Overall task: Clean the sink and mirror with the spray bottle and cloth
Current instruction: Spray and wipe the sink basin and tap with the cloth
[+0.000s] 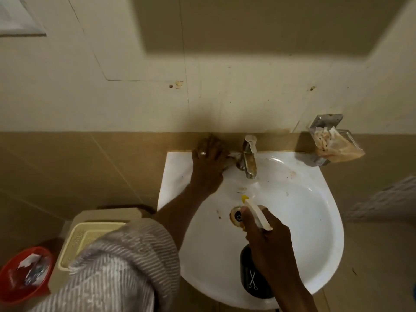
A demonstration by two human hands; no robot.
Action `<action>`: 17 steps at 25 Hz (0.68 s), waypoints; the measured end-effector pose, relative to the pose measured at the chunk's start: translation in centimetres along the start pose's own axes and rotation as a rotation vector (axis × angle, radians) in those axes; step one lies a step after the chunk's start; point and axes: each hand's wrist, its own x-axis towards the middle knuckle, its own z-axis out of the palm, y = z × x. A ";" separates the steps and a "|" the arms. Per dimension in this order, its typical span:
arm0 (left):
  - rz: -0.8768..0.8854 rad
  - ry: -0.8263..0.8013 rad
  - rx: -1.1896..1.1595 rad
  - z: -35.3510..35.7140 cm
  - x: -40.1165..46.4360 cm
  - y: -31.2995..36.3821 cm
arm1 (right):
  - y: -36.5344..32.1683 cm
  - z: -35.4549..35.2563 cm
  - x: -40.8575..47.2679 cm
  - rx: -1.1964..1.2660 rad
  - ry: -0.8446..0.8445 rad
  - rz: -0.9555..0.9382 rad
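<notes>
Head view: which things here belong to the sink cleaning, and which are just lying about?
In the job:
- sink
- tap
- spray bottle, in right hand
- left hand, on the sink's back ledge

Lying about:
- red basket
- beige bin
- wall soap holder

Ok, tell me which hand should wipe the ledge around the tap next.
Left. The left hand already lies flat on the sink ledge beside the tap; whether a cloth is under it is unclear. The right hand is busy, its grip closed on the spray bottle over the basin.
</notes>
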 end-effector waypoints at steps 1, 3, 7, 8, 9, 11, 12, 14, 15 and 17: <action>0.026 -0.006 0.033 0.7 0.0 0.3 | -0.2 0.5 0.3 0.006 -0.001 -0.003; 0.062 -0.017 0.063 1.2 -0.4 -0.1 | -0.5 1.4 1.1 -0.001 0.005 -0.026; -0.013 -0.035 0.106 -0.3 -3.0 -4.4 | -1.9 3.4 3.1 0.005 0.014 -0.085; -0.058 -0.028 0.111 -1.0 -3.6 -5.3 | -2.4 3.8 3.7 0.002 0.008 -0.099; -0.093 -0.027 0.137 -1.6 -4.3 -6.1 | -3.0 4.1 4.3 -0.006 0.002 -0.114; -0.181 -0.061 0.173 -2.5 -6.0 -8.4 | -3.9 4.3 5.2 -0.021 -0.003 -0.134; -0.261 -0.073 0.138 -2.9 -7.1 -9.5 | -4.2 4.2 5.5 -0.016 -0.002 -0.137; -0.395 -0.075 -0.053 -3.3 -10.2 -10.6 | -4.6 3.6 5.7 0.038 0.019 -0.131; -0.449 -0.036 -0.196 -3.2 -11.7 -10.6 | -4.7 3.3 5.6 0.070 0.032 -0.128; -0.488 0.018 -0.321 -3.5 -14.4 -8.9 | -4.9 3.1 5.1 0.105 0.042 -0.123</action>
